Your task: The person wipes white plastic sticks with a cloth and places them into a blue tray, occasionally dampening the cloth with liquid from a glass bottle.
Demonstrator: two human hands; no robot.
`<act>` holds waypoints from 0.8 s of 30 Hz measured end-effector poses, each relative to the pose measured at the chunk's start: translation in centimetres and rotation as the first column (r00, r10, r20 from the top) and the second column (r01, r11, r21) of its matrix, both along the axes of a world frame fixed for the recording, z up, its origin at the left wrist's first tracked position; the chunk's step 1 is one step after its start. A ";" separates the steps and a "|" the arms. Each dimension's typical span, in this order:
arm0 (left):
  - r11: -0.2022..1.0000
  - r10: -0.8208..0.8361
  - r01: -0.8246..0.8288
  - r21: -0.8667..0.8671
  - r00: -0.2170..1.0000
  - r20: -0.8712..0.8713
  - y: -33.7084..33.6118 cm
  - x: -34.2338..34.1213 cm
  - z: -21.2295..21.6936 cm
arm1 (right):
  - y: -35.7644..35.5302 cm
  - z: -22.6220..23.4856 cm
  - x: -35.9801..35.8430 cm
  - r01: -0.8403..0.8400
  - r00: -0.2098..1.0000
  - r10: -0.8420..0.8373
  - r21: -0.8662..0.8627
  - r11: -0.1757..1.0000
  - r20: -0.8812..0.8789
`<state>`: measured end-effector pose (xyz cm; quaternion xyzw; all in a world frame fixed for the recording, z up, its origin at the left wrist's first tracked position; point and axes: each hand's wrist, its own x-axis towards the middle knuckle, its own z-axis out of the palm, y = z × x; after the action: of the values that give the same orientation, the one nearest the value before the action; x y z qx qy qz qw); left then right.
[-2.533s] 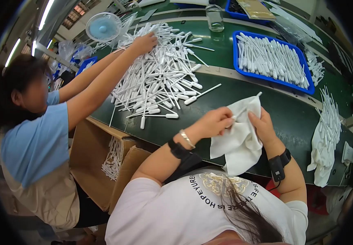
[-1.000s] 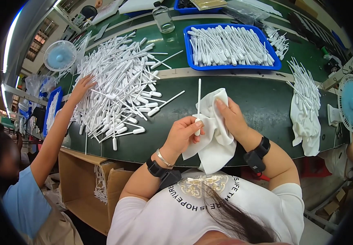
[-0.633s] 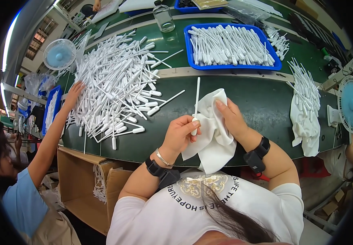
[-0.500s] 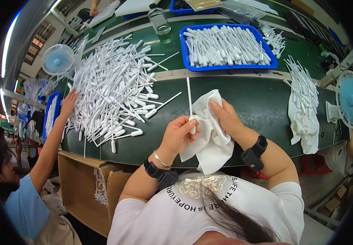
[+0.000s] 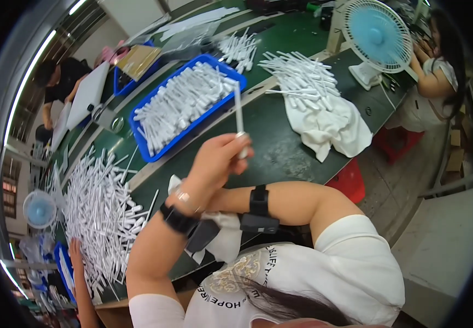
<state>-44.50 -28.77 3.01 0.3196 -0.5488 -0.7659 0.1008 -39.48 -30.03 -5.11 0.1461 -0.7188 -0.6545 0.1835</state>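
Note:
My left hand (image 5: 220,161) pinches a white plastic dropper (image 5: 239,112), its thin stem pointing up and its bulb end between thumb and fingers. My right forearm (image 5: 288,205) reaches leftward beneath my left wrist, which hides most of the right hand. White cloth (image 5: 229,238) shows above and below that hidden hand, bunched at it; its fingers cannot be seen. On the left lies a big loose heap of white droppers (image 5: 102,218). Beyond my left hand, a blue tray (image 5: 150,157) is full of similar droppers.
More droppers (image 5: 307,79) lie on a second white cloth (image 5: 335,128) at the right, near a fan (image 5: 378,35). A glass bottle (image 5: 110,120) stands behind the heap. A co-worker's hand (image 5: 76,254) touches the heap's left side. A red stool (image 5: 351,183) stands beside the table.
My view has swung to the right. My left hand has carried the dropper over toward the second cloth, crossing above my right arm. The right hand has slipped out of sight behind it.

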 end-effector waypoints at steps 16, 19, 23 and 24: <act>0.939 -0.108 0.087 -0.333 0.993 -0.045 -3.6 -15.5 -2.4 | -4.4 -6.6 -1.8 -0.029 -0.223 0.948 -0.974 0.226 0.227; 0.891 -0.134 0.141 -0.431 0.990 0.046 -5.0 -6.9 1.9 | 1.5 -11.2 -3.5 0.269 -0.604 0.795 -0.954 0.130 -0.062; 0.800 -0.053 0.217 -0.559 0.954 0.294 -7.6 7.0 5.2 | 3.8 -2.4 -6.2 0.827 -0.535 0.845 -0.202 0.524 0.003; 0.784 -0.032 0.257 -0.565 0.925 0.377 -7.8 10.0 5.7 | 3.9 -2.6 -5.9 0.845 -0.530 0.845 -0.124 0.520 -0.072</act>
<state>-34.50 -36.54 8.72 0.3568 -0.7963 -0.4869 0.0388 -45.42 -26.11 -7.70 -0.5329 0.4658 -0.4898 0.5091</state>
